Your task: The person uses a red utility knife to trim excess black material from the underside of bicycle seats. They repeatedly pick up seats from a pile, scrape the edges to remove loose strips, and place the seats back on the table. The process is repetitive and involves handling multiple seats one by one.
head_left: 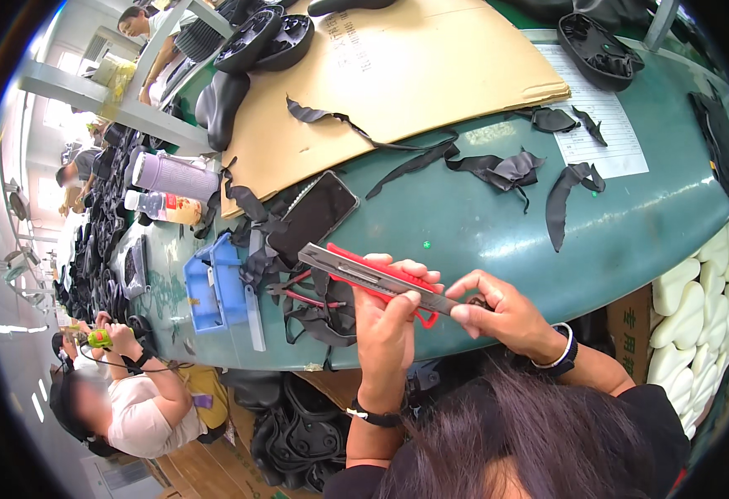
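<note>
A red utility knife (356, 268) with a long metal channel lies aslant over the table's near edge, its metal tip toward the upper left. My left hand (384, 328) is closed round its red body from below, thumb along the near side. At the lower right end of the metal strip, my right hand (510, 318) pinches with thumb and fingers. A small dark piece shows by those fingers, too small to name. Left of the knife lie red-handled pliers (310, 300) among black scraps (323, 327), with a dark phone (314, 216) beyond them.
The green table (473, 237) bears black strips (498, 169), a cardboard sheet (431, 66), a paper sheet (606, 133), a blue bin (206, 287), a purple cup (176, 175), a bottle (163, 206) and black bicycle saddles (602, 51). White pads (697, 320) fill the right. A co-worker (152, 416) sits at left.
</note>
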{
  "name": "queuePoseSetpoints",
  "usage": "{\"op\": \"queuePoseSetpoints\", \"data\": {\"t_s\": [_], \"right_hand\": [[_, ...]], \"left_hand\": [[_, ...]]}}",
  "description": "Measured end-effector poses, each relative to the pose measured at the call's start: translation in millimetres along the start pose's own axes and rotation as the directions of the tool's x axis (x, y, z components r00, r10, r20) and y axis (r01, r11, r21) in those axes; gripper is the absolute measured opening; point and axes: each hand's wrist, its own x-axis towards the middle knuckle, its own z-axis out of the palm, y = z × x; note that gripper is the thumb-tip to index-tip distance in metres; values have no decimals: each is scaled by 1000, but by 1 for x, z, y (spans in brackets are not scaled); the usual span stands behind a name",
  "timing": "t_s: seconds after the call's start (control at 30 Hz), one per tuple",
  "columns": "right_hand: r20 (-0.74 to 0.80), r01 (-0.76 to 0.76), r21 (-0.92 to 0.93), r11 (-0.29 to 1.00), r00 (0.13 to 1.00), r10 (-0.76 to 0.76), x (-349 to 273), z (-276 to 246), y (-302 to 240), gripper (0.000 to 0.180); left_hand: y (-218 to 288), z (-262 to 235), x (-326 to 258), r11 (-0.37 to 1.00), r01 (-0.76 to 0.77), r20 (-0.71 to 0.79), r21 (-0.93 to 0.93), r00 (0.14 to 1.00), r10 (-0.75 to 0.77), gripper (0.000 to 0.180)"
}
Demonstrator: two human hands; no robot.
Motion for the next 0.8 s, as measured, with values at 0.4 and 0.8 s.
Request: {"op": "queuePoseSetpoints", "data": {"t_s": [0.4,0.8], "right_hand": [[124,-104,-200,974,984,131,-3,-1,-7,34],[198,-37,-144,989,978,66,-4,-7,-3,26]], "left_hand": [[1,2,3,997,-70,17,-25,997,70,44],[1,-1,6,1000,9,11,-7,1000,-9,47]]}}
